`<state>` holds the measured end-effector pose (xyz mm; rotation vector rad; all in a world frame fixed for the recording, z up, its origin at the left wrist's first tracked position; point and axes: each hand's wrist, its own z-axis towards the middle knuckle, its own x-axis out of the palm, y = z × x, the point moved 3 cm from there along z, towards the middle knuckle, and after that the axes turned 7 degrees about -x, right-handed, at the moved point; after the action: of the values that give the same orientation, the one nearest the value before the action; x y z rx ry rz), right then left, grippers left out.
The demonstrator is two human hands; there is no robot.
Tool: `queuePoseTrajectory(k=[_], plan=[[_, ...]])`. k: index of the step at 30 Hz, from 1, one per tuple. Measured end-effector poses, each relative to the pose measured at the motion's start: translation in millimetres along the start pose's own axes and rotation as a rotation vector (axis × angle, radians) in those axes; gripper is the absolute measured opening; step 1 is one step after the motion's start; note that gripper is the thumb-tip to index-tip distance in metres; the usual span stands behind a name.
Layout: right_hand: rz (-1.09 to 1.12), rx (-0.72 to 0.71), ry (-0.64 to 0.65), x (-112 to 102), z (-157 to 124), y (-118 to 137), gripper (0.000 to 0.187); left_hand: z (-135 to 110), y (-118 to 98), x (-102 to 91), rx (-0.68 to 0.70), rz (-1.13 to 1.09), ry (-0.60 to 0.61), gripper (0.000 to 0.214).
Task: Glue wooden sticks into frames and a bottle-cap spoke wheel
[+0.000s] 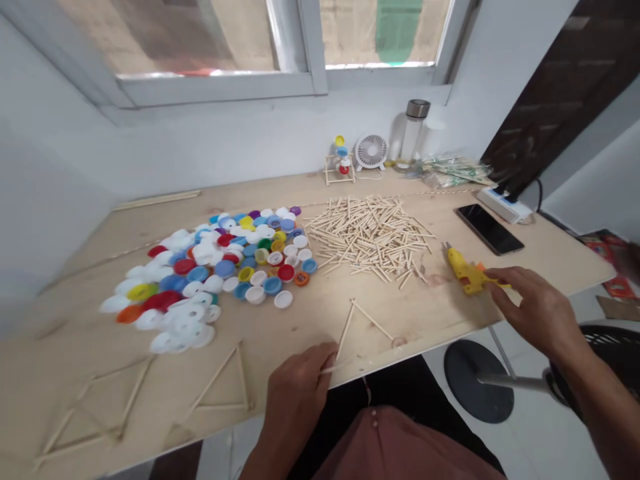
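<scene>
Near the table's front edge, my left hand (300, 383) is closed, with a thin pale wooden stick (343, 365) pinched at its fingertips. Just beyond it lie two sticks (371, 319) meeting at a point, like an upside-down V. My right hand (537, 310) has its thumb and fingers around the back end of a yellow hot glue gun (465, 270), whose nozzle points away from me. The glue gun is at the table surface. A stick triangle (243, 373) lies left of my left hand, and a larger stick frame (83, 437) lies farther left.
Colourful bottle caps (225, 267) are heaped at left, beside a pile of short sticks (370, 233). A phone (490, 228) and a power strip (505, 204) lie at right. Along the wall stand a small stick-and-cap model (341, 163), a fan (371, 151) and a glass bottle (413, 137).
</scene>
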<state>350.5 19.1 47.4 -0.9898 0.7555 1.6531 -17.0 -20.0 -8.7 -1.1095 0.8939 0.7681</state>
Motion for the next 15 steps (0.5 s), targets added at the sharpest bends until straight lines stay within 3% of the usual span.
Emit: queuePoseTrajectory(k=[4,9,15], plan=[[-0.074,-0.164,0.156,20,-6,-40,0.038,0,3,2.7,-0.005,0.006,-0.004,0.025],[-0.032,-0.224,0.248,46,1,-59,0.047,3,-4,-1.2,-0.045,-0.034,0.05,0.028],[0.058,-0.24,0.351,40,17,-72,0.055,9,-10,-5.8,-0.131,-0.093,0.128,0.026]])
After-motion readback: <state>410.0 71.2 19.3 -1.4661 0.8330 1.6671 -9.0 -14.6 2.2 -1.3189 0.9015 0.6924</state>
